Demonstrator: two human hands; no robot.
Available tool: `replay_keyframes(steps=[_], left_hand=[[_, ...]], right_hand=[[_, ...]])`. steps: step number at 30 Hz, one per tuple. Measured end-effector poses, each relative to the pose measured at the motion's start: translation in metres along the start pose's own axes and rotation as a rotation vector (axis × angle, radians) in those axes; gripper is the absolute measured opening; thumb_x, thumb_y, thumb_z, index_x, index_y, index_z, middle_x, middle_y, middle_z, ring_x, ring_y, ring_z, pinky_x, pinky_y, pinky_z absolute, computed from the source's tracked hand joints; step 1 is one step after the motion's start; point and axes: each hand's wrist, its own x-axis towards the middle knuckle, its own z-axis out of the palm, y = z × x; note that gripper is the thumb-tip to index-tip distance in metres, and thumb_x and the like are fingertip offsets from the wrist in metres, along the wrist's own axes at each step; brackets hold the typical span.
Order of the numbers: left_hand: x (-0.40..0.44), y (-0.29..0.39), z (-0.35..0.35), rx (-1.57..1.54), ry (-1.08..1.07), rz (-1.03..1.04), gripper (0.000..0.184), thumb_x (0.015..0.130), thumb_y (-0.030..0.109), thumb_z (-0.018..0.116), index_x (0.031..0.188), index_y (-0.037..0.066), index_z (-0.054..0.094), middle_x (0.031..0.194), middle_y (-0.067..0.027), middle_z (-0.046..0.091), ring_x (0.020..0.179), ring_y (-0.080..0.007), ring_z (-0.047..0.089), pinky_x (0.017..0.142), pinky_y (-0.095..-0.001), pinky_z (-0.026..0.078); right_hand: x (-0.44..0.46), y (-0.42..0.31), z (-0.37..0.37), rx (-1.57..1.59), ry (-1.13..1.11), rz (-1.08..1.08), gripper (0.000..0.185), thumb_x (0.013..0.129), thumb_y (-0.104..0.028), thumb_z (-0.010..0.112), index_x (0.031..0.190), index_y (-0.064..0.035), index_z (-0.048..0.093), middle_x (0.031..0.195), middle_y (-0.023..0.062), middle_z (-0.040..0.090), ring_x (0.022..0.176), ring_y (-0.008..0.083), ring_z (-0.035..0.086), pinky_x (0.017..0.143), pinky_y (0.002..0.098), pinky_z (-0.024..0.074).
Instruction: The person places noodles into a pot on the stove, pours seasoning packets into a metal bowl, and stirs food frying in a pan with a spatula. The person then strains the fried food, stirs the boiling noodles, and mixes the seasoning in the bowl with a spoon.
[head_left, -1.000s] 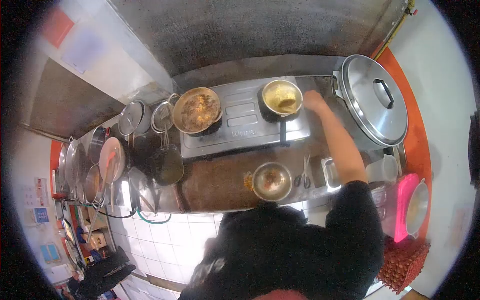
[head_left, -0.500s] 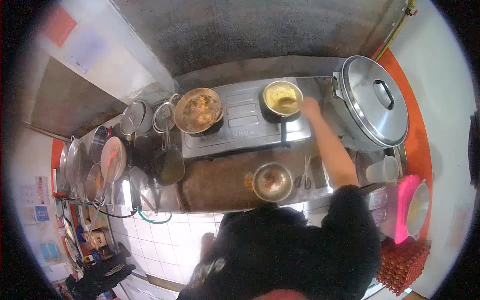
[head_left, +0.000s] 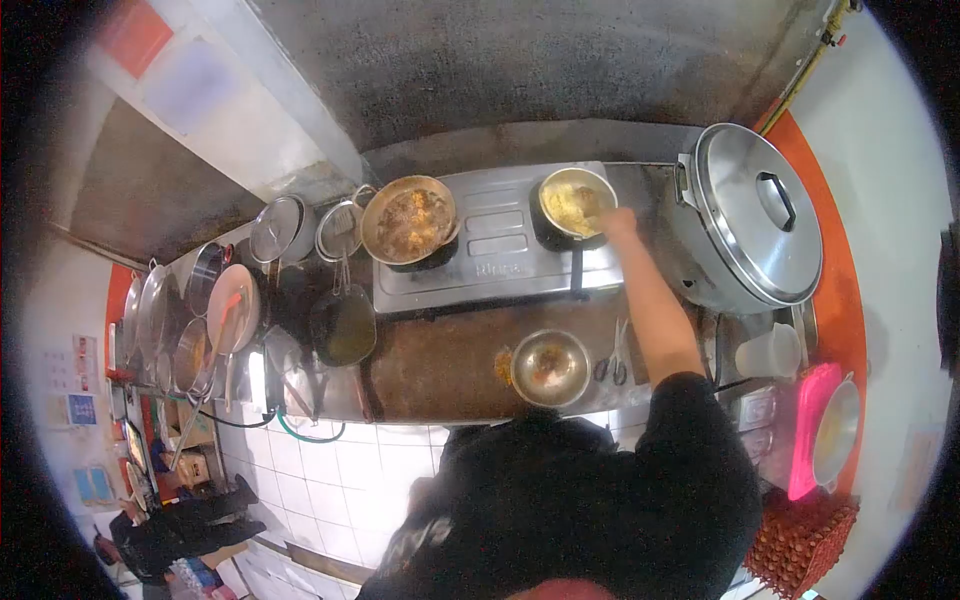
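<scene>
Saucepan (head_left: 573,175): right hand (head_left: 620,222) at its rim, grip closed round a blurred utensil (head_left: 589,198); left hand (head_left: 421,489) too hidden to tell.

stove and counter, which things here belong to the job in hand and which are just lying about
Likely in the job: right hand, small pot, yellow food in it, stove, wide pan.

Apparently lying about: scissors, big lidded pot, white tub.
</scene>
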Motion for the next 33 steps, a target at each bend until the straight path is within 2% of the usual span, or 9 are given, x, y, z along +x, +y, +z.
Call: replay_keyframes(steps=[4, 9, 10, 17, 19, 23, 25, 30, 33], left_hand=[[0.001, 0.003, -0.001, 0.002, -0.012, -0.017, 0.027, 0.066, 0.028, 0.055, 0.061, 0.002, 0.049, 0.065, -0.0189, 0.052, 0.058, -0.0349, 0.050, 0.051, -0.0409, 0.037], [0.003, 0.003, -0.001, 0.013, -0.026, -0.025, 0.026, 0.066, 0.028, 0.056, 0.063, 0.002, 0.050, 0.066, -0.0185, 0.053, 0.059, -0.0344, 0.050, 0.053, -0.0404, 0.037], [0.004, 0.004, -0.002, 0.014, -0.025, -0.028, 0.026, 0.066, 0.028, 0.056, 0.064, 0.002, 0.050, 0.066, -0.0184, 0.053, 0.059, -0.0343, 0.051, 0.053, -0.0403, 0.038], [0.002, 0.003, -0.003, 0.033, -0.041, -0.035, 0.025, 0.065, 0.027, 0.056, 0.067, 0.003, 0.051, 0.067, -0.0178, 0.054, 0.061, -0.0336, 0.051, 0.055, -0.0396, 0.038], [0.001, 0.003, -0.003, 0.027, -0.040, -0.040, 0.024, 0.065, 0.027, 0.057, 0.067, 0.003, 0.052, 0.068, -0.0176, 0.054, 0.061, -0.0334, 0.051, 0.055, -0.0394, 0.039], [-0.001, 0.002, -0.002, 0.031, -0.045, -0.048, 0.024, 0.065, 0.026, 0.057, 0.069, 0.003, 0.052, 0.069, -0.0172, 0.054, 0.062, -0.0329, 0.052, 0.057, -0.0389, 0.039], [0.000, 0.004, -0.002, 0.035, -0.050, -0.053, 0.024, 0.065, 0.026, 0.057, 0.070, 0.003, 0.053, 0.069, -0.0170, 0.055, 0.063, -0.0327, 0.052, 0.057, -0.0387, 0.039], [0.000, 0.005, -0.003, 0.041, -0.053, -0.051, 0.023, 0.065, 0.025, 0.058, 0.072, 0.003, 0.054, 0.070, -0.0166, 0.055, 0.064, -0.0322, 0.052, 0.058, -0.0382, 0.040], [0.001, 0.006, -0.003, 0.047, -0.059, -0.054, 0.023, 0.065, 0.025, 0.058, 0.073, 0.004, 0.054, 0.071, -0.0163, 0.055, 0.065, -0.0319, 0.053, 0.059, -0.0379, 0.040]], right_hand=[[-0.030, -0.032, -0.028, 0.220, 0.034, 0.061, 0.030, 0.064, -0.019, 0.056, 0.077, 0.0067, 0.059, 0.084, 0.0257, 0.056, 0.080, 0.0363, 0.055, 0.069, 0.0400, 0.0436], [-0.045, -0.048, -0.031, -0.119, -0.037, -0.133, 0.031, 0.064, -0.019, 0.054, 0.084, 0.0030, 0.058, 0.086, 0.0233, 0.056, 0.084, 0.0356, 0.054, 0.072, 0.0399, 0.0430], [-0.059, -0.056, -0.040, -0.151, -0.012, -0.195, 0.026, 0.068, -0.018, 0.048, 0.082, 0.0014, 0.058, 0.084, 0.0221, 0.057, 0.082, 0.0348, 0.054, 0.071, 0.0402, 0.0431], [-0.057, -0.052, -0.030, -0.156, 0.036, -0.143, 0.026, 0.069, -0.019, 0.047, 0.087, -0.0013, 0.056, 0.085, 0.0217, 0.056, 0.084, 0.0337, 0.055, 0.072, 0.0416, 0.0427], [-0.053, -0.055, -0.033, -0.120, 0.115, -0.123, 0.025, 0.067, -0.017, 0.052, 0.085, -0.0006, 0.057, 0.087, 0.0213, 0.057, 0.084, 0.0342, 0.055, 0.073, 0.0391, 0.0440], [-0.066, -0.059, -0.038, -0.041, 0.073, -0.110, 0.027, 0.068, -0.020, 0.053, 0.088, -0.0013, 0.057, 0.089, 0.0208, 0.057, 0.085, 0.0338, 0.054, 0.073, 0.0385, 0.0442], [-0.075, -0.060, -0.034, -0.265, -0.045, -0.118, 0.030, 0.068, -0.021, 0.053, 0.090, -0.0013, 0.057, 0.091, 0.0203, 0.056, 0.086, 0.0336, 0.054, 0.073, 0.0379, 0.0445], [-0.057, -0.042, -0.028, -0.141, 0.013, -0.073, 0.031, 0.068, -0.019, 0.051, 0.092, -0.0010, 0.056, 0.092, 0.0208, 0.056, 0.087, 0.0339, 0.054, 0.074, 0.0380, 0.0439], [-0.079, -0.047, -0.043, 0.058, 0.161, -0.077, 0.027, 0.066, -0.021, 0.052, 0.079, 0.0025, 0.058, 0.081, 0.0227, 0.057, 0.080, 0.0361, 0.055, 0.070, 0.0406, 0.0436]])
